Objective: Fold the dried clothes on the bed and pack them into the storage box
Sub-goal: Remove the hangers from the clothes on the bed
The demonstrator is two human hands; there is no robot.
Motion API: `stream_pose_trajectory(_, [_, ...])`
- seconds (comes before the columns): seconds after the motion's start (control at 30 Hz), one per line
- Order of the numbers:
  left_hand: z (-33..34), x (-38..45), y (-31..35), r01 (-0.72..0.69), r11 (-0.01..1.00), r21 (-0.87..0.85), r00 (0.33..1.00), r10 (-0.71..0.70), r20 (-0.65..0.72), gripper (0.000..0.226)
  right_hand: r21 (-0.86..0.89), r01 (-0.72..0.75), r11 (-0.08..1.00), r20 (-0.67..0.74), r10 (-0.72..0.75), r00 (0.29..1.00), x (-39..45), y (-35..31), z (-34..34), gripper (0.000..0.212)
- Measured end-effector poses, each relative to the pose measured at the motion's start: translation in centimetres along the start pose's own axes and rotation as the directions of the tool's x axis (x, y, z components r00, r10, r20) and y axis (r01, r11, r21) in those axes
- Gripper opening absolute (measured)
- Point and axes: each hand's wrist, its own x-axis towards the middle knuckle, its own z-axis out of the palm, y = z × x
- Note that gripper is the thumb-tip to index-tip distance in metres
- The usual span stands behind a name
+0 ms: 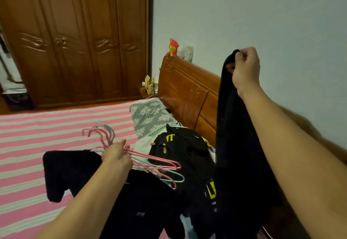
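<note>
over the striped bed (56,126), my right hand (246,69) pinches the top edge of a black garment (238,163), lifted so it hangs beside the headboard (187,92). my left hand (116,156) is curled round a bunch of pink and blue hangers (155,165), low over the clothes pile (180,156). i see no storage box. my worry: the hanger hooks could snag the pile as i set them down, and a one-handed pinch may let the garment slide off and crumple.
</note>
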Motion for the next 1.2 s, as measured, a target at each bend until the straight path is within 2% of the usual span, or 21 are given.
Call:
stream_pose_trajectory(0.17, [0.3,2.4,-2.0,0.096,0.993,-0.063,0.992,-0.101,-0.077,0.032,0.002,-0.013,1.000,0.048,0.013,0.999,5.9,6.7,4.1,0.010])
stream_pose_trajectory(0.23, [-0.3,2.5,-2.4,0.062,0.991,-0.118,0.994,-0.072,-0.080,0.029,-0.027,-0.042,0.999,0.138,0.046,0.989,7.9,9.3,7.0,0.009])
stream_pose_trajectory(0.27, [-0.9,2.5,-2.5,0.036,0.989,-0.144,0.995,-0.048,-0.086,0.025,-0.074,-0.082,0.994,0.234,0.097,0.967,8.4,10.8,8.7,0.013])
stream_pose_trajectory(0.37, [-3.8,3.5,-2.6,-0.056,0.975,-0.217,0.986,0.021,-0.163,0.030,-0.280,-0.120,0.952,0.502,0.252,0.828,6.0,15.6,13.6,0.049])
stream_pose_trajectory(0.4, [-5.2,4.1,-2.5,-0.091,0.976,-0.200,0.976,0.047,-0.213,0.035,-0.305,-0.109,0.946,0.569,0.273,0.775,3.7,16.5,14.9,0.053])
stream_pose_trajectory(0.47, [-8.1,4.2,-2.2,-0.138,0.965,-0.222,0.965,0.080,-0.251,0.040,-0.266,-0.134,0.955,0.701,0.287,0.652,-2.8,16.1,16.4,0.040])
stream_pose_trajectory(0.53, [-10.9,3.0,-1.8,-0.159,0.954,-0.254,0.961,0.090,-0.261,0.041,-0.171,-0.238,0.956,0.806,0.275,0.524,-10.3,14.5,16.6,0.022])
stream_pose_trajectory(0.63, [-15.3,0.4,-1.2,-0.151,0.936,-0.319,0.961,0.063,-0.271,0.040,-0.013,-0.397,0.918,0.850,0.220,0.479,-21.1,11.5,14.4,0.013])
stream_pose_trajectory(0.7, [-17.7,-1.2,-0.7,-0.182,0.915,-0.359,0.946,0.065,-0.317,0.048,0.034,-0.389,0.920,0.856,0.174,0.486,-27.6,9.5,12.2,0.015])
stream_pose_trajectory(0.73, [-18.6,-1.9,-0.4,-0.207,0.899,-0.387,0.939,0.071,-0.336,0.054,0.054,-0.313,0.948,0.855,0.118,0.504,-30.6,8.9,11.3,0.014])
stream_pose_trajectory(0.8, [-19.5,-3.0,0.9,-0.225,0.876,-0.427,0.932,0.067,-0.355,0.054,0.103,-0.049,0.993,0.848,-0.062,0.527,-35.6,8.0,10.7,0.006])
stream_pose_trajectory(0.87, [-19.7,-4.5,2.7,-0.246,0.848,-0.470,0.934,0.078,-0.350,0.051,0.152,0.204,0.967,0.833,-0.236,0.500,-38.5,7.5,11.9,0.018])
stream_pose_trajectory(0.9, [-19.7,-5.3,3.7,-0.258,0.838,-0.481,0.933,0.087,-0.350,0.050,0.162,0.276,0.947,0.818,-0.286,0.499,-39.2,7.0,12.8,0.024])
stream_pose_trajectory(0.97, [-19.5,-7.2,6.0,-0.278,0.814,-0.510,0.943,0.130,-0.307,0.044,0.151,0.346,0.926,0.758,-0.333,0.561,-39.5,5.2,14.8,0.027])
stream_pose_trajectory(1.07, [-19.2,-10.5,9.4,-0.261,0.801,-0.539,0.965,0.215,-0.148,0.023,0.173,0.349,0.921,0.645,-0.374,0.667,-38.7,1.0,17.0,0.026])
stream_pose_trajectory(1.13, [-18.5,-12.8,12.0,-0.280,0.807,-0.521,0.954,0.296,-0.053,0.018,0.239,0.349,0.906,0.558,-0.423,0.714,-37.5,-2.1,18.1,0.022])
stream_pose_trajectory(1.2, [-17.2,-14.6,14.9,-0.337,0.810,-0.480,0.931,0.362,-0.043,0.017,0.280,0.363,0.889,0.490,-0.457,0.742,-36.1,-5.1,19.0,0.018])
